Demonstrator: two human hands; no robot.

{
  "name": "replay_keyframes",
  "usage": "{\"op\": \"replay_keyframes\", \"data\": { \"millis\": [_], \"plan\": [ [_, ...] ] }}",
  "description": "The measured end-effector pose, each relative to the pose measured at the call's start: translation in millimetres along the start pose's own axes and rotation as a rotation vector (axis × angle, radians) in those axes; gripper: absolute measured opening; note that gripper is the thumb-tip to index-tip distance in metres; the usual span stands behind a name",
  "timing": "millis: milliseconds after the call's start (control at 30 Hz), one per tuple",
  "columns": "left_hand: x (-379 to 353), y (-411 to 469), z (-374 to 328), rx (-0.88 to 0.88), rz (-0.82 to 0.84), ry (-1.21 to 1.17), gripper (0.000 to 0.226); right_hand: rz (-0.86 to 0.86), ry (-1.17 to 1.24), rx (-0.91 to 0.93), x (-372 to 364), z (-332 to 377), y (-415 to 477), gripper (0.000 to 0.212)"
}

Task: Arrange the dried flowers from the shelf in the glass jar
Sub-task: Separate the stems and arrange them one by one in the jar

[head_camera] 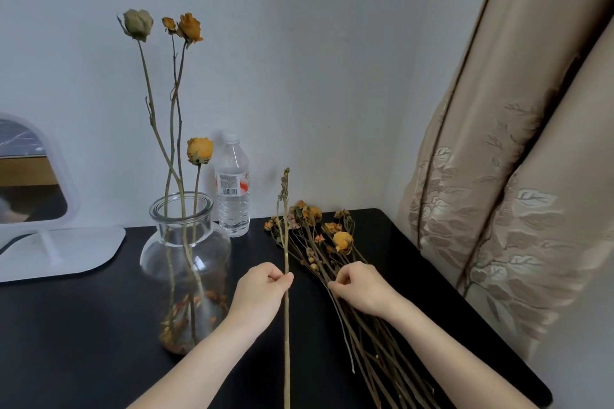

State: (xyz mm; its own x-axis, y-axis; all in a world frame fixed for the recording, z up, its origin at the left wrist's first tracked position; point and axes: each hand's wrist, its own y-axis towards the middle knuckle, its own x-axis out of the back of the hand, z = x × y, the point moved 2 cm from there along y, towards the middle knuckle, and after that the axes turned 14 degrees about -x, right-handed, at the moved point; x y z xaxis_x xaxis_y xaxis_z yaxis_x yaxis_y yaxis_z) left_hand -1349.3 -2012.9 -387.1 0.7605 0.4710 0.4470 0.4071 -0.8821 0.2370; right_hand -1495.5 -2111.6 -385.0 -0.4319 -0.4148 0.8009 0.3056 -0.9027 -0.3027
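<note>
One wide-angle camera, worn at head height, looks forward and down from the near side of the black table [83, 325]. It sits close: both forearms [199, 365] enter at the bottom edge, and the left hand [262, 289], pinching a stem [286, 342], and right hand [362, 289], pinching among the dried flowers [342, 241], lie just below centre. The glass jar [212, 242] stands left of centre, the wall [315, 60] fills the upper half, the curtain [498, 176] the right

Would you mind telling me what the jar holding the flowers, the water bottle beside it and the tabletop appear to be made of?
The jar looks like clear glass: thick rim, stems visible through it. The water bottle seems thin clear plastic, ribbed, with a printed label. The tabletop is black and smooth with a slight sheen; material underneath unclear.
</note>
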Motion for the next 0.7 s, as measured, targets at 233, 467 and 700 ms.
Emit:
{"op": "replay_keyframes", "data": {
  "millis": [233,467,700],
  "plan": [
    [7.3,4.5,-14.0,-0.069,-0.019,-0.004,0.021,-0.035,0.328,0.023,23.6,9.6,-13.6,0.031],
    [23.7,-1.0,-44.1,-0.180,-0.045,-0.074,0.019,-0.025,0.582,0.090,51.7,18.7,-35.0,0.031],
    [81.6,-13.3,-110.0,-0.276,-0.131,-0.164,0.019,-0.154,0.812,0.330,100.8,75.1,-64.1,0.026]
  ]
}}
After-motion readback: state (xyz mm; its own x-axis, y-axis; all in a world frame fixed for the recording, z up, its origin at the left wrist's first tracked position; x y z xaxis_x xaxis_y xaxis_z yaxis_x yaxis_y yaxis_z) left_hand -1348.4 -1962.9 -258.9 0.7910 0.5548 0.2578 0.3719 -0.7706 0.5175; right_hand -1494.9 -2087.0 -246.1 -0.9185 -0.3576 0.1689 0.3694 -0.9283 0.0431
